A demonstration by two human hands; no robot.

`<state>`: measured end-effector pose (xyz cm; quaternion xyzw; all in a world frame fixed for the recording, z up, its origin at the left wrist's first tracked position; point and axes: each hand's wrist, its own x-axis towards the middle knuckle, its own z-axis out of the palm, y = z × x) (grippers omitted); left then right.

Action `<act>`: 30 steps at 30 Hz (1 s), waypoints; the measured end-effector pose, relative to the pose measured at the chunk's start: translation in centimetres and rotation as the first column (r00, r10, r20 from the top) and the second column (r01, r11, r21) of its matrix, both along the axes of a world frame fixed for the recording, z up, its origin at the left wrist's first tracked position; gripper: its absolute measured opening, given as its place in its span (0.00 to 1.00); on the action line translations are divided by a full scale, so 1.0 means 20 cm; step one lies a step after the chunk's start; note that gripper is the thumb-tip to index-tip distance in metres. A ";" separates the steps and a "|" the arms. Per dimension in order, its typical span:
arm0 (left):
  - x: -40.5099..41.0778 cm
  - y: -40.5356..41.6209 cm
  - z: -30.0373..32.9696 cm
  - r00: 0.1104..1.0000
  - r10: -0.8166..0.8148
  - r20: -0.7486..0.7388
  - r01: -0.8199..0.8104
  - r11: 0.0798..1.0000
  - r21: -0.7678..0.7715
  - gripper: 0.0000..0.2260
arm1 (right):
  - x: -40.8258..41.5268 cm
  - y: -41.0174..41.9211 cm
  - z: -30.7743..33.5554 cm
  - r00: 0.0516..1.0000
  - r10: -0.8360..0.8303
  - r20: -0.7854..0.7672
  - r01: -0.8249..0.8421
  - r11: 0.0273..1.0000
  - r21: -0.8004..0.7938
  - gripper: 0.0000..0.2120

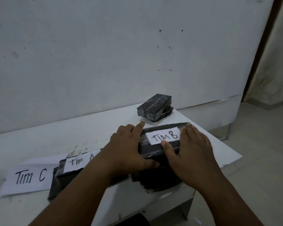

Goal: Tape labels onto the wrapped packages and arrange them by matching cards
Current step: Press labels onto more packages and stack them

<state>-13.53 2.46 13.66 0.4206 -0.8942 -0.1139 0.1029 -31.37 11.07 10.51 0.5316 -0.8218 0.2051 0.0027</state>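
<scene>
A black wrapped package lies at the right of the white table, with a white label reading "TIM B" on its top. My left hand grips its left end, forefinger stretched out. My right hand grips its right end, thumb pressed on the label's lower edge. This package rests on another black package. To the left lies a black package labelled "Tim A", partly hidden by my left forearm. A paper card reading "Tim C" lies flat at the far left.
Two unlabelled black packages are stacked at the back of the table, against the grey wall. The table's right edge runs close behind my right hand. Tiled floor lies to the right, a shelf opening below the front edge.
</scene>
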 end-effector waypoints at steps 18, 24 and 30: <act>0.28 -0.06 0.15 0.901 0.287 -0.325 -0.350 0.924 -0.152 0.56 | 0.05 0.08 -0.26 0.969 0.119 0.218 -0.136 0.988 0.066 0.62; 0.30 -0.06 0.11 0.882 0.340 -0.326 -0.398 0.909 -0.128 0.55 | 0.11 0.08 -0.20 0.971 0.037 0.237 -0.084 0.978 0.190 0.72; 0.27 -0.05 0.10 0.874 0.359 -0.327 -0.410 0.906 -0.101 0.56 | 0.19 0.06 -0.24 0.984 0.006 0.180 -0.038 0.984 0.173 0.66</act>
